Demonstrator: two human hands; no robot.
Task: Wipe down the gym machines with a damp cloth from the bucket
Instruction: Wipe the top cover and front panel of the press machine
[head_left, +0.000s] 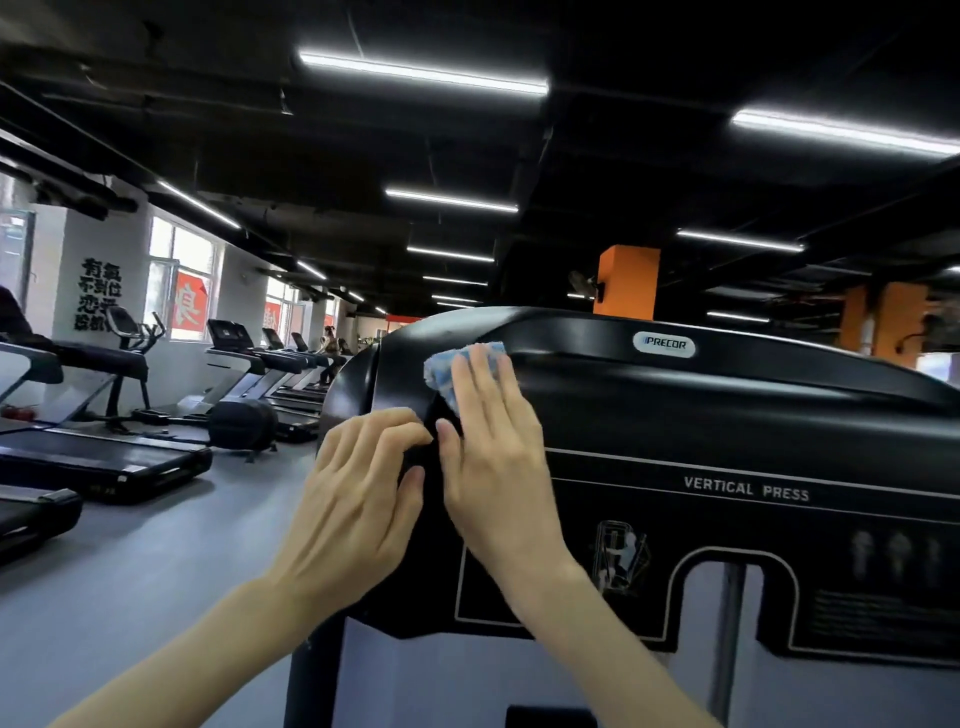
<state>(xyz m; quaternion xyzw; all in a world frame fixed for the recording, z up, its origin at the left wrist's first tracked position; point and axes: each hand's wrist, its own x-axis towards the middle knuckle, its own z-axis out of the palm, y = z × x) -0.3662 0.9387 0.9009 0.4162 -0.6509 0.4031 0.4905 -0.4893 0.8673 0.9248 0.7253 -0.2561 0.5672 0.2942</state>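
Mid-wipe: pressed blue-and-white cloth (441, 366) onto black plastic machine shroud (727, 405) with straight-fingered right hand (493, 457); gripped its rounded edge with curled left hand (358, 499). Likely next: sweeping rightward.

Bare forearms (197, 639) end in a bare left hand (358, 499) and right hand (493, 457).
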